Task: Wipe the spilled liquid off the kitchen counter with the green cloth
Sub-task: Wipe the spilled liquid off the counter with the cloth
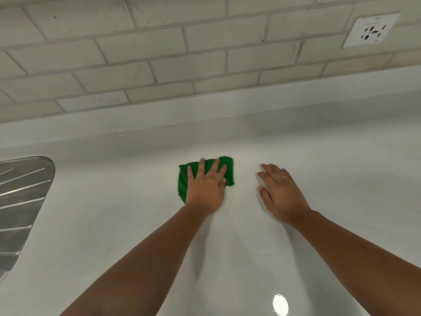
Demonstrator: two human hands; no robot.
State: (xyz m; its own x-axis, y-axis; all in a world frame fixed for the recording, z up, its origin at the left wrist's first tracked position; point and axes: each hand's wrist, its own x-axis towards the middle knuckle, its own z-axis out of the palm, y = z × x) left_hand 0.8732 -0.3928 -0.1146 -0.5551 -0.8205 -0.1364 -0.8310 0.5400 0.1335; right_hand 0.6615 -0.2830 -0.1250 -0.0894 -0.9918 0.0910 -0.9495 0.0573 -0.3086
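glare (280, 304), a bright oval, sits on the glossy white counter (114, 213) nearest to us, well short of the green cloth (227, 163). we note two bare forearms reaching forward toward the cloth. left hand (205, 185) lies flat on top of the cloth, fingers straight and spread, pressing it to the counter; green shows past the fingertips and on both sides of the hand. right hand (280, 192) rests palm down on the bare counter just right of the cloth, apart from it, fingers loosely extended, holding nothing. we cannot tell wet from dry on the surface. a ribbed steel drainboard (22, 197) lies well left of the cloth. beyond the cloth rises a pale tiled wall (159, 53), with a white socket (372, 29) far up to the right.
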